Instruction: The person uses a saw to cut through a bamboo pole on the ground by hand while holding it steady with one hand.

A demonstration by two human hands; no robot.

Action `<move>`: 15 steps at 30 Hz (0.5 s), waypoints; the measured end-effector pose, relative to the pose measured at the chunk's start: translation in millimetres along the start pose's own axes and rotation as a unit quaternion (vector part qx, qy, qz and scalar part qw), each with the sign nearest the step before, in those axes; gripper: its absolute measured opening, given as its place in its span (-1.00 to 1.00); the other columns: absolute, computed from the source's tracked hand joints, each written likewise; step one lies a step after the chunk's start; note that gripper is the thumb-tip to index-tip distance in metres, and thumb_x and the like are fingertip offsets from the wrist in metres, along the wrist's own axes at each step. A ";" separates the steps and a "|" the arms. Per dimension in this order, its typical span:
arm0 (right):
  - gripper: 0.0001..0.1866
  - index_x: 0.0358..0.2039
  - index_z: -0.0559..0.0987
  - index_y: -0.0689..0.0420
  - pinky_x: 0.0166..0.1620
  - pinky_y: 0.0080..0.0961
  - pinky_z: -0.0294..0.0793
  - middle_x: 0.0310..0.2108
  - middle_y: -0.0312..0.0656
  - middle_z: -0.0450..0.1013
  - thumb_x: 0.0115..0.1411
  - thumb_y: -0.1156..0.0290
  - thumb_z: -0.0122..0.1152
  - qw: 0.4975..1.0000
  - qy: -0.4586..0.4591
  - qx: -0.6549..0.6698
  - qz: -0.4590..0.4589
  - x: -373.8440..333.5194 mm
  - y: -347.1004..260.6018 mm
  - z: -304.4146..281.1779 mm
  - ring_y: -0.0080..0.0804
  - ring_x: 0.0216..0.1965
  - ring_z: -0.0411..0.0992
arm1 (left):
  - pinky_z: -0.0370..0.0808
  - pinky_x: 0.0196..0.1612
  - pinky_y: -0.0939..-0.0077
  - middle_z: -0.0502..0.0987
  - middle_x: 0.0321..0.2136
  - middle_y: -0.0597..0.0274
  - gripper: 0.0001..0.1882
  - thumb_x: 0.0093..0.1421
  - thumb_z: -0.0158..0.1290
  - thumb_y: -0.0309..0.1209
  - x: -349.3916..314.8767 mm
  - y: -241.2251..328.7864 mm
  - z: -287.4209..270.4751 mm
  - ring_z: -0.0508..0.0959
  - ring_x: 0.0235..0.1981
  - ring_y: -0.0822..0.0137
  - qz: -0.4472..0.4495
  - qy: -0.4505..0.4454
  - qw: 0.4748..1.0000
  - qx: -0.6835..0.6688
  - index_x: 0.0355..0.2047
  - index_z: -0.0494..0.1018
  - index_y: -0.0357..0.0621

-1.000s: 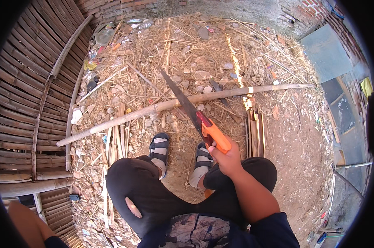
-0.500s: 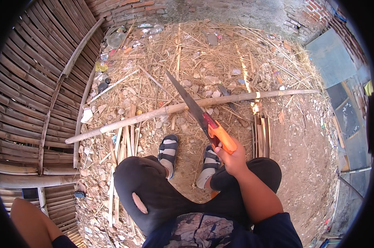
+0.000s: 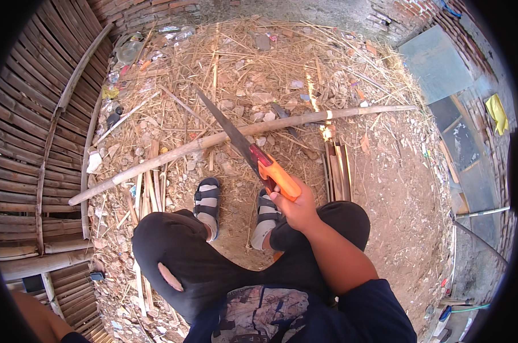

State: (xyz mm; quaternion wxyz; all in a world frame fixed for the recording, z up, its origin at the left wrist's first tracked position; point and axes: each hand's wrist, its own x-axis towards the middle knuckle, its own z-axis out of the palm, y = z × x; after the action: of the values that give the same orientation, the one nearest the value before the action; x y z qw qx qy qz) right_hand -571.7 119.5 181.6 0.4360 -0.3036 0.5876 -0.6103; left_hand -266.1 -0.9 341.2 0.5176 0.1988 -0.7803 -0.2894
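Note:
My right hand is wrapped round the orange handle of a hand saw. The saw's long dark blade points forward and to the left, passing above a long wooden pole; I cannot tell whether blade and pole touch. The pole lies slantwise over the littered ground beyond my feet, its near end at the left and its far end at the right. Of my left arm, only a bent part shows at the lower left edge; the left hand is out of view.
A bamboo slat wall rises on the left, and a brick wall stands at the back. Split bamboo strips lie by my right knee. Straw and rubble cover the ground. Grey panels lean along the right side, near a yellow cloth.
The whole view has shifted, so the ground and pole sit farther left in the picture. My left arm has sunk lower at the edge. The saw stays in my right hand at a similar slant.

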 end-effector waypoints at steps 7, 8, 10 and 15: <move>-0.83 -0.18 0.52 0.17 -0.04 -0.51 0.47 -0.18 -0.29 0.52 0.25 0.57 0.33 0.999 0.026 -0.002 0.045 2.9 -9.0 -12.5 -0.59 -0.15 0.46 | 0.43 0.33 -0.03 0.56 0.14 -0.15 -0.51 0.51 -0.13 -0.11 -166.6 -89.1 52.0 0.53 0.22 -0.12 -0.315 -0.054 0.944 0.078 0.16 0.50 -0.26; -0.83 -0.18 0.52 0.17 -0.05 -0.51 0.47 -0.19 -0.30 0.51 0.25 0.56 0.33 0.999 0.026 -0.014 0.027 4.0 -8.6 -12.9 -0.60 -0.15 0.46 | 0.43 0.33 -0.03 0.56 0.14 -0.15 -0.51 0.51 -0.13 -0.11 -176.3 -91.7 53.2 0.53 0.22 -0.12 -0.328 -0.060 0.939 0.079 0.16 0.50 -0.26; -0.82 -0.18 0.52 0.17 -0.06 -0.52 0.46 -0.20 -0.31 0.51 0.25 0.55 0.34 0.999 0.025 -0.023 0.014 6.3 -8.3 -12.1 -0.61 -0.17 0.45 | 0.43 0.33 -0.03 0.56 0.14 -0.15 -0.51 0.51 -0.12 -0.11 -189.3 -93.8 54.0 0.53 0.22 -0.12 -0.348 -0.066 0.932 0.081 0.15 0.50 -0.26; -0.81 -0.19 0.52 0.16 -0.05 -0.52 0.47 -0.19 -0.30 0.52 0.25 0.53 0.37 0.999 0.010 -0.033 0.025 5.9 -3.0 -10.5 -0.61 -0.17 0.46 | 0.43 0.33 -0.03 0.57 0.13 -0.14 -0.52 0.51 -0.12 -0.11 -167.0 -82.4 48.9 0.53 0.21 -0.12 -0.310 -0.061 0.946 0.076 0.15 0.50 -0.25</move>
State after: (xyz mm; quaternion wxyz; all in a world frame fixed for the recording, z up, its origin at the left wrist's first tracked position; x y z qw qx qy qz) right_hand -584.1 118.8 182.4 0.4348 -0.2966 0.6195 -0.5824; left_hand -245.9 50.8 156.8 0.3368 0.4515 -0.7299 -0.3872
